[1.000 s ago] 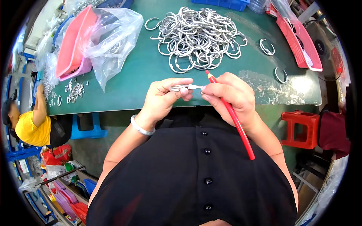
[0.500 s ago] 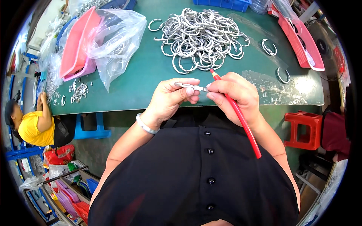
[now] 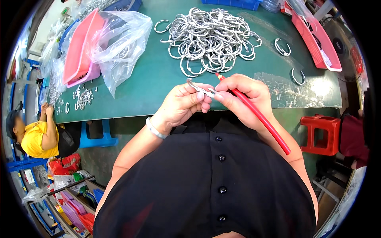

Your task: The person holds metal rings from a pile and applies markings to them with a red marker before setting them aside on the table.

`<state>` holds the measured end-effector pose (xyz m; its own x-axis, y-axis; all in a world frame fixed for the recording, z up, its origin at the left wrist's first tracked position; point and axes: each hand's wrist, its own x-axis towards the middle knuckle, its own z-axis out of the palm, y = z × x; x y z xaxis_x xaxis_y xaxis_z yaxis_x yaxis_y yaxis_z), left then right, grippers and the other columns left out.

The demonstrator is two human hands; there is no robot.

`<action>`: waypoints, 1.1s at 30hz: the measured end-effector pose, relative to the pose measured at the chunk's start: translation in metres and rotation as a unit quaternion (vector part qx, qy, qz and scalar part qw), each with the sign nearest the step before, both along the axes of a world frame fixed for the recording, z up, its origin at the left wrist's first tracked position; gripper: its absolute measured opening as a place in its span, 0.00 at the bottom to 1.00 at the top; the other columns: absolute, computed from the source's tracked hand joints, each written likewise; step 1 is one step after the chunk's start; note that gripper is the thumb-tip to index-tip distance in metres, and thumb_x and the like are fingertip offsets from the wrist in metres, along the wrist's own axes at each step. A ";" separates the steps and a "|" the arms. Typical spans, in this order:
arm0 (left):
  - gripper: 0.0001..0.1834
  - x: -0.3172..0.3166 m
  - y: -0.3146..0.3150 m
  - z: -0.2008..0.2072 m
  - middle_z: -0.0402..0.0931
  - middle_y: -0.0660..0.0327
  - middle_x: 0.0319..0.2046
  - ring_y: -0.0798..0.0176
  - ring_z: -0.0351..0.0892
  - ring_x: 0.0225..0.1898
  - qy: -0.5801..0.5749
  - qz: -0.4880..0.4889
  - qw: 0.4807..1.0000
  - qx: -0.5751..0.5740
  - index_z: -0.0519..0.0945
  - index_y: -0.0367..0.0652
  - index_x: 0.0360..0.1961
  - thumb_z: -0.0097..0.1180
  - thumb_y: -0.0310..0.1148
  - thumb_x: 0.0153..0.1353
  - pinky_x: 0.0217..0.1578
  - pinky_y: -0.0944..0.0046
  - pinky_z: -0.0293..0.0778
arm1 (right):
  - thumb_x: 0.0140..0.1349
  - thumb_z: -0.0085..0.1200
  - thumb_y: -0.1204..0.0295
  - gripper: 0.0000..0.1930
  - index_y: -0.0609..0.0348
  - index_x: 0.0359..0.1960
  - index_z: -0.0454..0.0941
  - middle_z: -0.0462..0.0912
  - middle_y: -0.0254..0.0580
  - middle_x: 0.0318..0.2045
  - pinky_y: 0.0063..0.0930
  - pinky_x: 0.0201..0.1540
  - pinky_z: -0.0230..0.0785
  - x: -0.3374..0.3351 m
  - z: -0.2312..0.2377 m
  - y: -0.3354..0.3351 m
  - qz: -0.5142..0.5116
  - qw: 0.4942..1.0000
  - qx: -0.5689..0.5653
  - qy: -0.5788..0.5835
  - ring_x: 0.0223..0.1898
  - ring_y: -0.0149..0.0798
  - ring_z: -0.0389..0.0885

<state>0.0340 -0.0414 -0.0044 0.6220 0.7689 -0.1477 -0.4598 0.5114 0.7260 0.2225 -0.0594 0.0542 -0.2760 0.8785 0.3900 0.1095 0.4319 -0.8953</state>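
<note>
Close to the table's front edge, my left hand (image 3: 178, 104) pinches a silver-grey open bangle (image 3: 193, 85) between thumb and fingers. The bangle is tilted, with part of it hidden by the fingers. My right hand (image 3: 249, 99) is closed around a red pencil (image 3: 264, 117), its tip pointing up and left and its long end slanting down over my forearm. The right thumb and fingertips reach the bangle's other end. Just beyond both hands lies a large heap of similar silver open bangles (image 3: 212, 39).
Loose bangles (image 3: 282, 47) lie right of the heap. A pink basket (image 3: 313, 41) stands at far right; pink bins (image 3: 81, 49) and a clear plastic bag (image 3: 125, 47) at left, near small metal pieces (image 3: 82, 98). A red stool (image 3: 320, 134) and a yellow-shirted person (image 3: 37, 139) flank the table.
The bangle has turned in my fingers, its curve now showing more. My right hand has shifted slightly, and the pencil has swung to a flatter slant, its tip moving left.
</note>
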 end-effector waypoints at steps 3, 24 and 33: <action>0.12 0.002 0.001 -0.004 0.74 0.60 0.29 0.69 0.73 0.28 -0.027 -0.020 0.999 -0.005 0.72 0.33 0.42 0.47 0.28 0.59 0.31 0.70 0.72 | 0.51 0.55 0.80 0.02 0.64 0.26 0.75 0.77 0.38 0.23 0.18 0.28 0.68 -0.001 0.002 -0.001 0.017 1.000 -0.019 0.014 0.24 0.27 0.77; 0.11 0.009 -0.002 -0.010 0.71 0.58 0.25 0.66 0.68 0.24 -0.091 -0.180 0.975 -0.099 0.74 0.34 0.35 0.50 0.32 0.57 0.26 0.69 0.66 | 0.54 0.50 0.74 0.06 0.59 0.33 0.77 0.78 0.41 0.28 0.25 0.38 0.68 0.000 -0.035 0.036 0.063 0.998 -0.021 -0.015 0.33 0.34 0.76; 0.14 0.007 0.000 -0.010 0.71 0.59 0.24 0.66 0.69 0.24 -0.049 -0.218 0.974 -0.047 0.73 0.32 0.37 0.49 0.34 0.58 0.26 0.69 0.67 | 0.52 0.53 0.77 0.03 0.61 0.28 0.75 0.74 0.37 0.24 0.25 0.33 0.64 0.003 -0.033 0.036 0.114 0.991 0.041 -0.048 0.28 0.33 0.71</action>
<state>0.0413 -0.0418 -0.0144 0.9012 0.4139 -0.1284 -0.2478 0.7352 0.6310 0.2260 -0.0232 0.0209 -0.5032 0.7557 0.4192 0.0845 0.5257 -0.8464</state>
